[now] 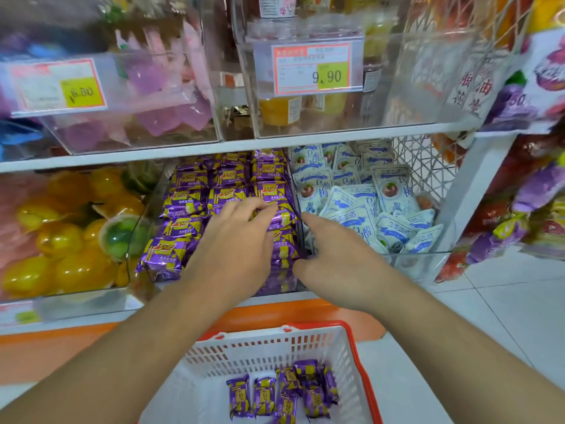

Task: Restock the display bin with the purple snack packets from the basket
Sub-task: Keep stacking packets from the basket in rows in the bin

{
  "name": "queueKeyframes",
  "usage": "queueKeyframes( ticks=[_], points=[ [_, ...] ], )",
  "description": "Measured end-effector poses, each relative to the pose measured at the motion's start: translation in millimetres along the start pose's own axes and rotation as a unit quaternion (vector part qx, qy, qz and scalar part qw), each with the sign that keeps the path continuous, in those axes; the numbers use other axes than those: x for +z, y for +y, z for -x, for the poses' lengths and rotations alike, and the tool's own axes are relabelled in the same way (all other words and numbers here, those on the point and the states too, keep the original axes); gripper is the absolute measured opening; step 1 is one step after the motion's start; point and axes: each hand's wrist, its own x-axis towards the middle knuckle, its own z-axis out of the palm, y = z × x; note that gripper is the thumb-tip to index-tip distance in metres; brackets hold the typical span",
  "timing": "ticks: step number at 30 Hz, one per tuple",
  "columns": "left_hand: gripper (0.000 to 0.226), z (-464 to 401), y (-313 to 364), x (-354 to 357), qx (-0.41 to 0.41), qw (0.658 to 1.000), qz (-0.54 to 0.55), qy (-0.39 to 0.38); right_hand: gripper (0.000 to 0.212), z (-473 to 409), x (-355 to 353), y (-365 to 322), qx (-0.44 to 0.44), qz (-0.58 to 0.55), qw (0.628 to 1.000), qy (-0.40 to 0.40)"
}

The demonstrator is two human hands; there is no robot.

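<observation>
Head view: both hands over purple packets [227, 197] in the bin [293, 191], left hand [241, 237] flat and pressing, right hand [333, 258] curled, grasp unclear; more in basket [360, 356]; probably light, crinkly, slippery, best pinched across the middle.

Both bare forearms are reaching forward, the left hand [238, 237] lying palm down with fingers bent at the tips, the right hand [333, 258] angling inward with fingers curling under.

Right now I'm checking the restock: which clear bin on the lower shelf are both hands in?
The middle clear bin, full of purple-and-yellow snack packets; its neighbours hold yellow fruit cups and white-and-blue pouches.
</observation>
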Motion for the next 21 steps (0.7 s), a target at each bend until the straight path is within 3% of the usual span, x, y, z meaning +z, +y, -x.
queueKeyframes(
  ticks=[11,21],
  points=[
    [0.061,-4.3,0.3,0.4,0.005,0.996,-0.017,-0.087,0.043,-2.2,3.2,-4.0,0.006,0.027,1.0,0.004],
    [0.064,-1.5,-3.3,-2.0,0.0,0.995,-0.032,-0.092,0.047,-1.5,3.6,-3.1,0.004,0.024,1.0,0.005]
  ],
)
